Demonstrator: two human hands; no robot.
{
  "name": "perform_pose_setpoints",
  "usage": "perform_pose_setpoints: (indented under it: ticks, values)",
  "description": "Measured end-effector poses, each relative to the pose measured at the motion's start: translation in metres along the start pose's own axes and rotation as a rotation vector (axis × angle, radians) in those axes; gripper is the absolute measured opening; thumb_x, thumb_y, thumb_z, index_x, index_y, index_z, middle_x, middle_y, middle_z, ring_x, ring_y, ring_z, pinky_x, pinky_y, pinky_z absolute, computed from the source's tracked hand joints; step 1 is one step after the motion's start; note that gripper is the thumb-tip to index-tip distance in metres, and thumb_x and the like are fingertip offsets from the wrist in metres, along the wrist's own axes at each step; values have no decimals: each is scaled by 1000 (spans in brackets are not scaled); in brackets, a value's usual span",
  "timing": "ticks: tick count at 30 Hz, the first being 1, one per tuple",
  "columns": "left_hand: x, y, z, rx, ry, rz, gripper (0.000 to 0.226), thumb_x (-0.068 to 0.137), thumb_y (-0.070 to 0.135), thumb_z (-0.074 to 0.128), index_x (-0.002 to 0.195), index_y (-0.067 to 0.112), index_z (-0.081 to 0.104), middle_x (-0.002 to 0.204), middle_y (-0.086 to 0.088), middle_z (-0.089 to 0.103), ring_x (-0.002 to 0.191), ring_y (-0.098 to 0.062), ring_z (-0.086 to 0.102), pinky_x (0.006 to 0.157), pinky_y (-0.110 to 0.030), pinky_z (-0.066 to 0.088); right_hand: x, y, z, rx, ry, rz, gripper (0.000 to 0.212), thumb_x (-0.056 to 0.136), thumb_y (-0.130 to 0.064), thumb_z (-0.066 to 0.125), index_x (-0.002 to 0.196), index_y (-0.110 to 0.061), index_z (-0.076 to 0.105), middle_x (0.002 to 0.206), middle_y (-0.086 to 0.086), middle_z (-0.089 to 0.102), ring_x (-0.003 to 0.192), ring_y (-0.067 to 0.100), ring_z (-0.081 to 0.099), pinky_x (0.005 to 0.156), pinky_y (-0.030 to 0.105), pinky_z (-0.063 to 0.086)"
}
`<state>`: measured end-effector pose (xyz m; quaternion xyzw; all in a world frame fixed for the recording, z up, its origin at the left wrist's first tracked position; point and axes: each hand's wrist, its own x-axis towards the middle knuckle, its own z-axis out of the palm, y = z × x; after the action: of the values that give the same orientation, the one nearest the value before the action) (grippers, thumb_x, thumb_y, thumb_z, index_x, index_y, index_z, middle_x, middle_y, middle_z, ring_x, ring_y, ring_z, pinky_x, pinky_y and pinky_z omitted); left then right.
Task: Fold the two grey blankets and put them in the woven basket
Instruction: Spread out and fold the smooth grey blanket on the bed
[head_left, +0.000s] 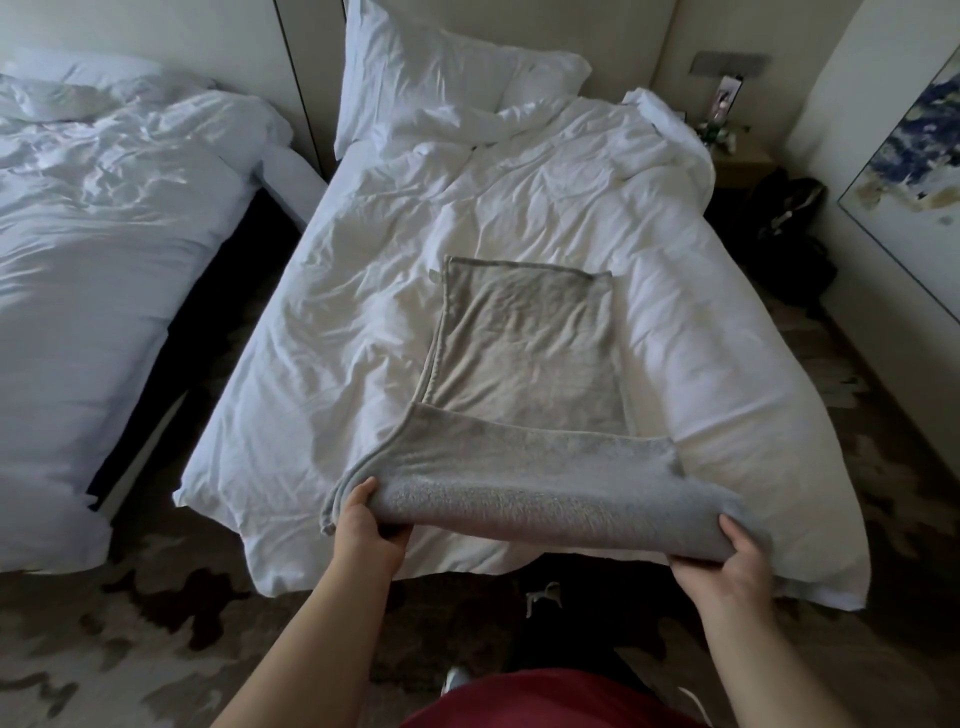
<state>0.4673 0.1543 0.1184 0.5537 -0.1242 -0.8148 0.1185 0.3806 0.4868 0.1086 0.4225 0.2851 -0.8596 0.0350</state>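
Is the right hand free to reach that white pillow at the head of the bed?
Probably not as things stand: the right hand grips the grey blanket at the bed's foot, and the pillow lies at the far end.

Grey blanket (524, 364) soft matt fleece cloth; duvet (363, 291) white creased cotton; carpet (130, 649) matt pile

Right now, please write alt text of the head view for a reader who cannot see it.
Both hands, left hand and right hand, grip the near edge of a grey blanket and lift it over, folding it on a white bed. A second bed stands to the left.
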Motion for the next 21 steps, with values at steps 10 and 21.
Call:
perform_pose_setpoints:
  ticks: [10,21]
  values:
    - [20,10,64,-3,-20,84,35,78,23,72,107,13,54,101,-13,59,86,-30,60,74,-45,52,32,-19,66,-19,-64,14,22,83,-14,59,104,-17,61,106,12,64,98,34,60,85,50,48]
    - [78,27,189,-80,-69,109,28,77,26,74,100,20,58,107,-9,59,97,-29,58,74,-45,53,104,-45,183,-33,-16,135,40,85,-17,61,124,-16,53,113,14,58,105,34,55,91,50,42]
